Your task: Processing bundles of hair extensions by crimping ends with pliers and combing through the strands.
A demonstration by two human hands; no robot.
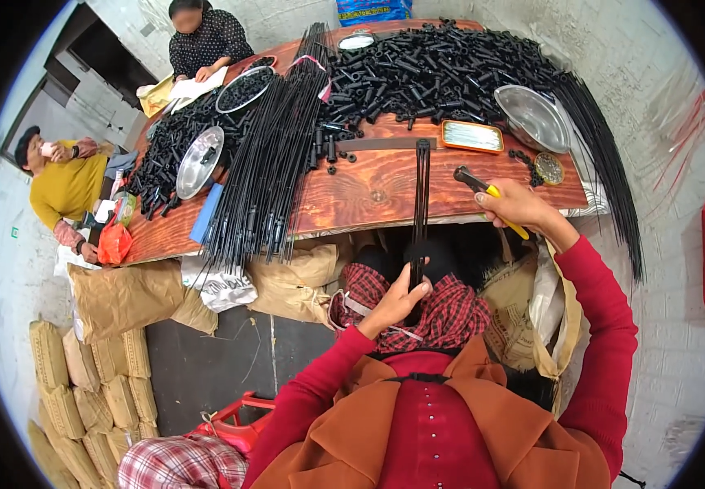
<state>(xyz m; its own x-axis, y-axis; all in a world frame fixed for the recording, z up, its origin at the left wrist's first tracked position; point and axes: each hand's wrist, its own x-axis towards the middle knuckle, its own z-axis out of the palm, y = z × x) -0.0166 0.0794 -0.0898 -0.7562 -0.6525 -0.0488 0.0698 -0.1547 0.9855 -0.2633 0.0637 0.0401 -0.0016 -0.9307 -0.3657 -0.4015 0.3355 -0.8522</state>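
Close work at the near edge

We note the left hand (399,301), fingers wrapped round the lower end of a slim black rod bundle (421,183). The bundle stands nearly upright at mid-scene, its far end over the wooden surface (368,198). Right hand (519,205): fingers curled firmly round yellow-handled pliers (495,192), their head just right of the bundle, not touching it.

Risks, as we judge them: a slack left grip could let the rods twist or fan; pliers closing off-line could bend one. A wide swing right could knock the shallow tray (473,136) and scatter its pale, thin pieces.
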